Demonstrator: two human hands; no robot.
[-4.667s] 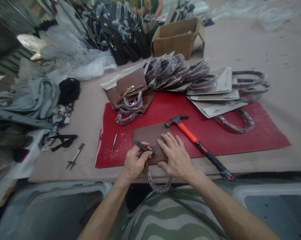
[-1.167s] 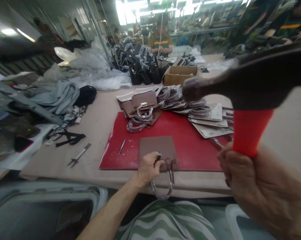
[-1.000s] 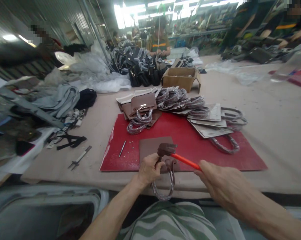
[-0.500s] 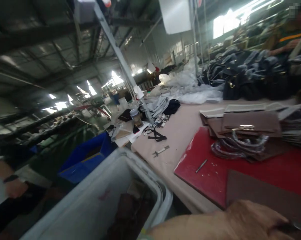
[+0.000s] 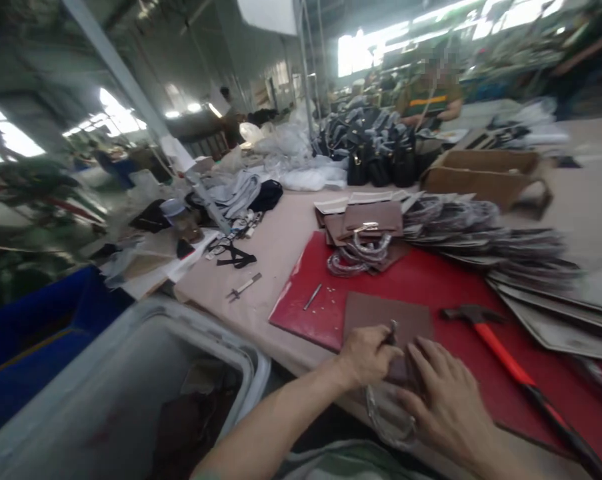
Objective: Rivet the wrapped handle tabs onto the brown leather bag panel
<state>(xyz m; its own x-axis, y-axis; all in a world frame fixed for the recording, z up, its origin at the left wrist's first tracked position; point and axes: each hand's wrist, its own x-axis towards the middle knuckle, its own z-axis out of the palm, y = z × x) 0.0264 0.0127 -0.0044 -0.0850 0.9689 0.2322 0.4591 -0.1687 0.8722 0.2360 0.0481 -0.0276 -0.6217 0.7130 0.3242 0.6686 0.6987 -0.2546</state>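
A brown bag panel lies near the front edge of a red board. Over its lower part my left hand is closed on a small dark piece with a shiny metal end, whose kind I cannot make out. My right hand rests beside it, fingers stretched out on the brown material. A plastic-wrapped handle hangs below, between my hands at the table edge. To the right lies a hammer with a red and black handle.
Brown bag pieces with wrapped handles and stacked panels lie behind. A thin metal rod and a caliper-like tool lie left. A grey bin stands left of the table. A cardboard box and a person are farther back.
My view has swung right and down, bringing both hands, the hammer and the cardboard box into sight. Earlier only one forearm and hand showed, at the bottom edge.
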